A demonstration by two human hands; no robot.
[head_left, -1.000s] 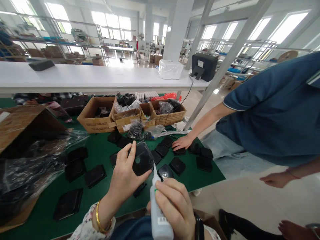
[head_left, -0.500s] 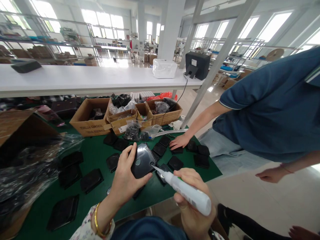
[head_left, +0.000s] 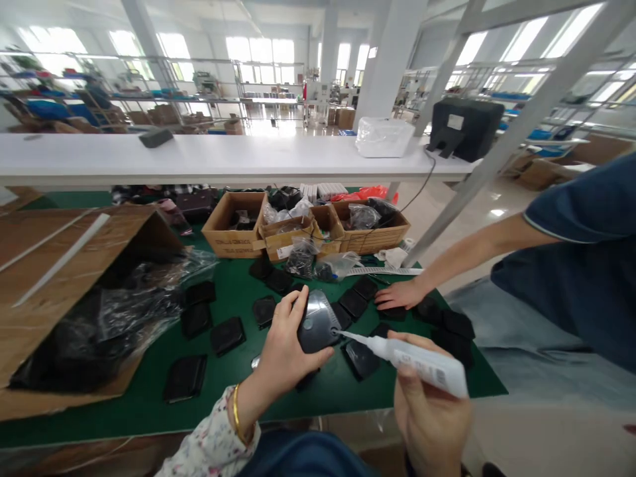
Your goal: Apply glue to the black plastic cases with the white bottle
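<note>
Gripped by its edges, a glossy black plastic plate is in my left hand, held above the green table. My right hand is wrapped round a white squeeze bottle with a long thin nozzle. The nozzle's tip is at a small round hole near the plate's right corner; whether it touches cannot be made out. Below and around lie several black square parts, one to the left of my left hand and another under the nozzle.
At the right, another person's hand rests on a black part. Cardboard boxes line the table's back. A large carton with plastic film fills the left. A white shelf spans behind, and a metal post slants at the right.
The view has turned left, so most things appear farther right and more of the large carton shows. The bottle lies flatter, its tip still at the plate's corner hole.
</note>
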